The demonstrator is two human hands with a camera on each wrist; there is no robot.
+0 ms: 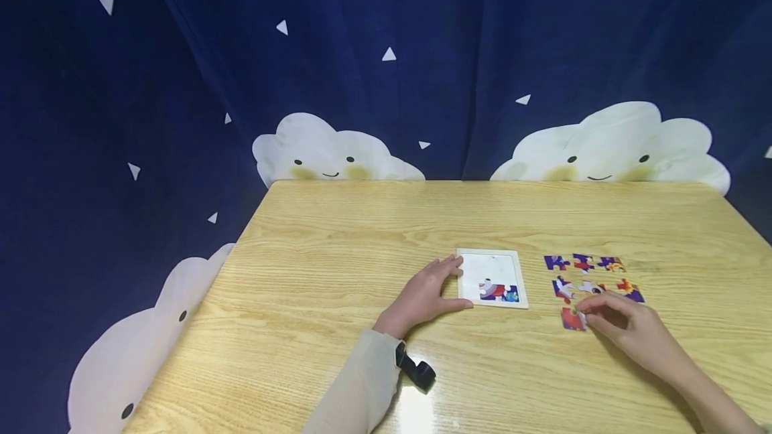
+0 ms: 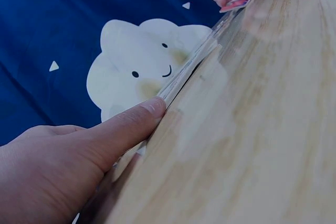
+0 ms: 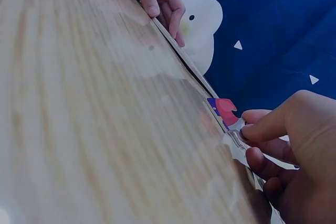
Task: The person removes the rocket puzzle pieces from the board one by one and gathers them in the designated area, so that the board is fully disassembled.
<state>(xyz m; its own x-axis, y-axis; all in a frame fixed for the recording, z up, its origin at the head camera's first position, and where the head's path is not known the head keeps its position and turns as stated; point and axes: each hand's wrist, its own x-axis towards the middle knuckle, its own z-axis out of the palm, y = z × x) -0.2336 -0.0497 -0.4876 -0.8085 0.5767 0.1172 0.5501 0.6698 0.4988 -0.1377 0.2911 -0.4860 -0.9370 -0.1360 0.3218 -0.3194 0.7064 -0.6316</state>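
A white square puzzle tray [image 1: 490,266] lies on the table, with joined colourful pieces [image 1: 499,292] in its near right part. My left hand [image 1: 425,290] holds the tray at its left side, thumb on the near edge and fingertips at the far left. Right of the tray, my right hand [image 1: 633,330] pinches a red jigsaw piece [image 1: 571,319] between thumb and fingers. In the right wrist view this piece [image 3: 226,109] shows red and purple and stands tilted. Beyond that hand, several loose jigsaw pieces [image 1: 584,262] lie in rows, the nearer row partly hidden by fingers.
The wood-grain table [image 1: 338,240] stretches around both hands. A dark blue curtain [image 1: 362,5] with white triangles and smiling clouds [image 1: 332,153] stands behind it and along the left. A black strap [image 1: 416,368] hangs at the left wrist.
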